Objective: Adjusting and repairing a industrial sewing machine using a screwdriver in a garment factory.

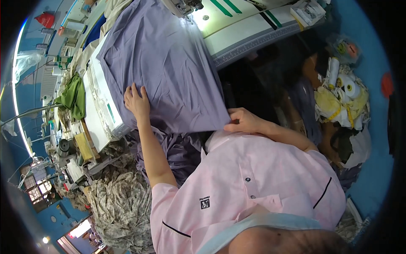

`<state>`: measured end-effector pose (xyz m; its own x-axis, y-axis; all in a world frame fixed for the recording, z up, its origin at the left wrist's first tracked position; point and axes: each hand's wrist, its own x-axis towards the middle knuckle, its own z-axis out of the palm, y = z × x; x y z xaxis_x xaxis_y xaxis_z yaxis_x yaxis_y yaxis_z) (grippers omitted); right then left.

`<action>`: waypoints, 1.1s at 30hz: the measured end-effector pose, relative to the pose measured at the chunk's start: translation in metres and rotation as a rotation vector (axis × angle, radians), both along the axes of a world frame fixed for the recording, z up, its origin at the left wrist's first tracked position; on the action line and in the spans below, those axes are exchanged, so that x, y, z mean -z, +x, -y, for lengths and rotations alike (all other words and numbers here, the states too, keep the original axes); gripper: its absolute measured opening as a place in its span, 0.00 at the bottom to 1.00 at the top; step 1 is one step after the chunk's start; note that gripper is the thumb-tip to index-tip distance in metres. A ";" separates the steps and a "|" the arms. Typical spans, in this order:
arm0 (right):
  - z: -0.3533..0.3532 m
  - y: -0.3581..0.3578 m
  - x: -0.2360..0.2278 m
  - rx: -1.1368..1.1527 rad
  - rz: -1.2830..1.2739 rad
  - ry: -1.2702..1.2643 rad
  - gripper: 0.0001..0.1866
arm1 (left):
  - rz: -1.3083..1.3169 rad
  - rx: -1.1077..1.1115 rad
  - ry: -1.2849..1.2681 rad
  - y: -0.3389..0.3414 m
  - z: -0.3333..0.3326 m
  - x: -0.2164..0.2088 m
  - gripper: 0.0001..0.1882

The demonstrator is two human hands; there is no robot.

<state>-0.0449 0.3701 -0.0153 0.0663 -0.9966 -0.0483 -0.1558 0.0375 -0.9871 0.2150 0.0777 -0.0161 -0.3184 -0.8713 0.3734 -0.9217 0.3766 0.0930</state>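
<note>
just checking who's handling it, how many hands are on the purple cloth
2: the left hand rests on the purple cloth toward its left side, and the right hand is at its lower right corner. Both show clearly.

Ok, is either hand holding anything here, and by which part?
The right hand appears to pinch the purple cloth at its near right corner. The left hand lies on top of the cloth, apparently not gripping it.

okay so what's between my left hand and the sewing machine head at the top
Only the purple fabric, wrinkled and spread out, lies between your left hand and the sewing machine head, as the head view shows.
</note>
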 end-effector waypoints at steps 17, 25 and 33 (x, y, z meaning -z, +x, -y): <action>-0.042 -0.022 0.020 0.092 0.601 0.470 0.09 | 0.093 0.047 0.030 0.005 0.037 -0.007 0.28; -0.011 -0.031 0.009 0.077 0.520 0.392 0.09 | 0.077 0.048 0.072 -0.002 0.076 -0.008 0.30; 0.001 -0.037 -0.020 0.165 0.313 0.206 0.07 | 0.091 0.052 0.069 -0.004 0.094 -0.004 0.30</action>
